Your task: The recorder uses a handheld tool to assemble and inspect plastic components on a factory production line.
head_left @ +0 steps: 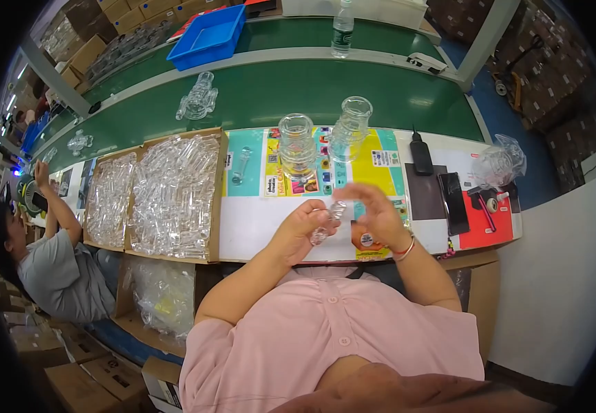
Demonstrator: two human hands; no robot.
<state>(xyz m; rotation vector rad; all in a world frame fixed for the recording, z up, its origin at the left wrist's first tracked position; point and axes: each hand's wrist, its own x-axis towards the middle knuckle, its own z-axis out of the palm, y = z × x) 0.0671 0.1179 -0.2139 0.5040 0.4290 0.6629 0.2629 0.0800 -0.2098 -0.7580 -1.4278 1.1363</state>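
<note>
Near the table's front edge, my left hand point(302, 230) is closed around a small clear glass piece point(320, 235) with rounded bulges. My right hand point(382, 217) hovers just to the right, fingers curved and parted from the thumb, its fingertips close to the piece's upper end. Whether they touch it I cannot tell. Beyond my hands stand two clear ribbed glass vessels, one on the left point(297, 148) and one on the right point(351, 131). A small clear glass tube point(242, 166) lies left of them on the printed mat point(256, 180).
Cartons point(216, 206) full of clear glass tubes sit at left, with a co-worker point(64, 265) beyond. On the right are a black bottle point(420, 153), a phone point(454, 203) and a wrapped glass vessel point(499, 164). A blue tray point(208, 36) and water bottle point(342, 31) stand at the back.
</note>
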